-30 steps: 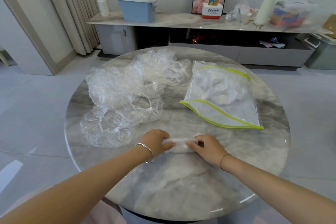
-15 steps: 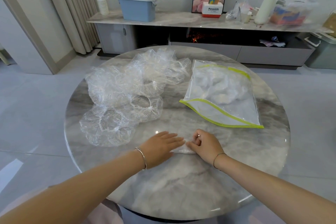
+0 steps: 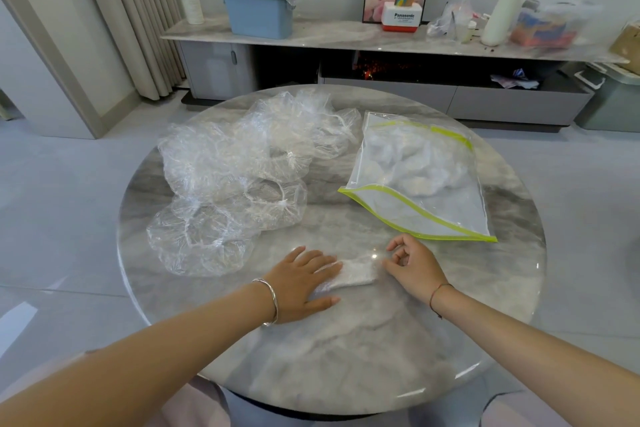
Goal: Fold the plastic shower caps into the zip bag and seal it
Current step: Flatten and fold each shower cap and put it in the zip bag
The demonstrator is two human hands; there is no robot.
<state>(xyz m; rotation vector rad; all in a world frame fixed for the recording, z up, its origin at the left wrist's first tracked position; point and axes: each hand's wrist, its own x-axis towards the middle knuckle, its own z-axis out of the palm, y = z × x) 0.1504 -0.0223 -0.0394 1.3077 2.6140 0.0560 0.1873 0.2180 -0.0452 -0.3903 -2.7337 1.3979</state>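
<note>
Left hand point(image 3: 301, 282) is being laid flat, fingers straight, on the near-left end of the folded shower cap point(image 3: 356, 274), which is being pressed down on the round table point(image 3: 346, 357). Right hand point(image 3: 415, 267) is being held at the other end of this cap with fingers curled and the thumb tip touching the plastic. Whether the edge is really being pinched cannot be told, because the film is thin and clear.

The folded cap is lying just in front of the zip bag point(image 3: 433, 215), on the person's side. The bag's green-edged mouth is being left partly open, and white crumpled plastic point(image 3: 408, 163) is seen inside. A pile of loose shower caps point(image 3: 235, 184) is lying left of the bag, near it.
</note>
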